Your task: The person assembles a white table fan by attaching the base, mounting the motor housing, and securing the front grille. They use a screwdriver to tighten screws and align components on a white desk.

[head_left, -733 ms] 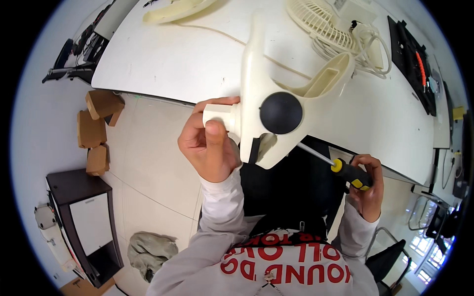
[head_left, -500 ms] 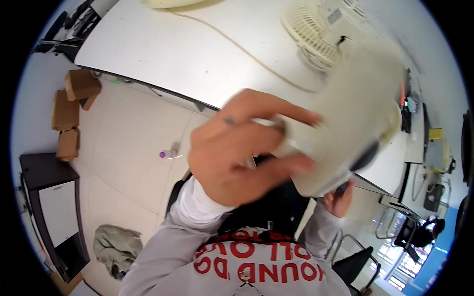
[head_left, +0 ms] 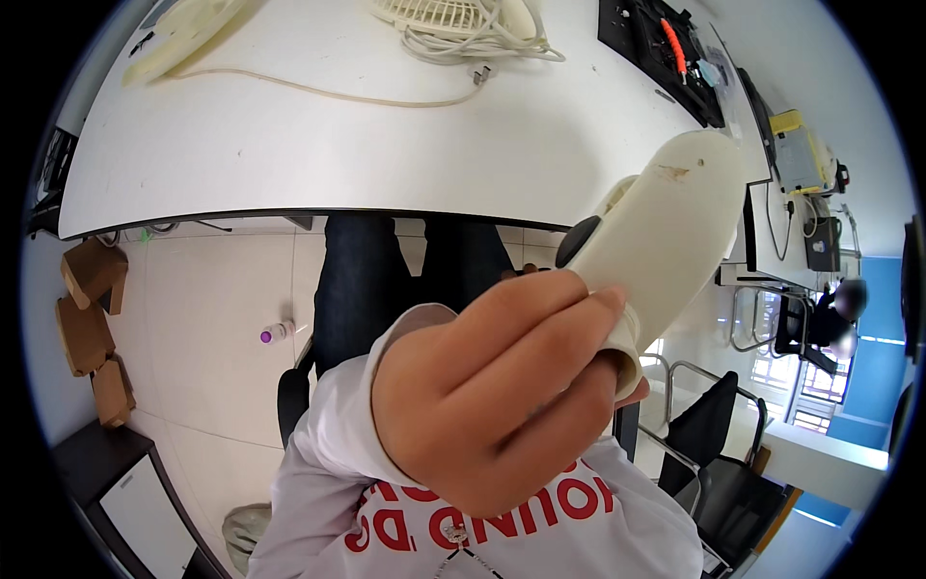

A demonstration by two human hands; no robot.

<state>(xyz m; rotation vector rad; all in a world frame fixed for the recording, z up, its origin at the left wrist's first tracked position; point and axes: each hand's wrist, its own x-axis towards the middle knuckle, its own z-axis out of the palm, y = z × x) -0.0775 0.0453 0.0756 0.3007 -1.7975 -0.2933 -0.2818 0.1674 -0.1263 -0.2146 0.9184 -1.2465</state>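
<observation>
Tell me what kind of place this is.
Probably an office or repair workroom: a long white table bearing a fan grille and its cord, a tool tray, and black office chairs on a tiled floor.

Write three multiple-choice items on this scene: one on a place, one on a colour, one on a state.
1. Where does the small bottle lie?
A. on the floor
B. on the table
C. on a chair

2. What colour is the bottle's cap?
A. green
B. purple
C. orange

3. What is the left hand doing?
A. resting flat on the table
B. hanging free
C. holding up a cream fan part

Answers:
1 A, it lies on the tiles below the table edge.
2 B, the cap shows purple.
3 C, the fingers wrap its lower end.
</observation>
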